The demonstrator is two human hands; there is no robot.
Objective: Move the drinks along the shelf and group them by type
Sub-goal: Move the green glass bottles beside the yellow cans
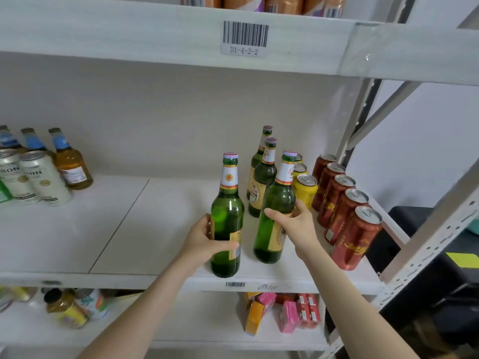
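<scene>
Green bottles (263, 174): four on shelf (155, 224), all upright, long axis vertical, caps up. Left hand (204, 239) wraps lower body of front bottle (226, 216), near shelf's front edge. Right hand (295, 221) curls round second bottle (278, 198), just beside it. Other two stand behind right hand. Three yellow cans (305, 190) beyond right hand; five red cans (337, 200) in row to its right. Far left of left hand: three amber bottles (71, 164), two white cans (44, 174).
</scene>
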